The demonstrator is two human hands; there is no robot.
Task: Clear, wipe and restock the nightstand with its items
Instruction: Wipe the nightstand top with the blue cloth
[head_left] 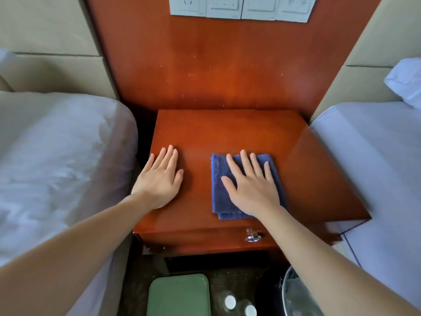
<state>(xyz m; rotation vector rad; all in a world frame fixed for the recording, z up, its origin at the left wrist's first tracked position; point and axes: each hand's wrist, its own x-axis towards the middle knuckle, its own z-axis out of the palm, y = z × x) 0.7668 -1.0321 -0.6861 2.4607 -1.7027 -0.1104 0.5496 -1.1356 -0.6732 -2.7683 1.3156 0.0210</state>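
A reddish-brown wooden nightstand (227, 131) stands between two beds, its top bare except for a folded blue cloth (219, 192) lying right of centre near the front. My right hand (250, 185) presses flat on the cloth with straight, spread fingers. My left hand (160, 179) rests flat on the bare wood at the top's left front, fingers straight and holding nothing. On the floor below the nightstand are a green tray (177, 295) and two clear bottles with white caps (230, 302).
A bed with white bedding (57, 156) is at the left and another (376, 160) at the right. Wall switches and sockets (239, 6) sit on the wood panel above. A drawer knob (252, 238) shows at the front. A bin with a clear liner (293, 295) stands at the lower right.
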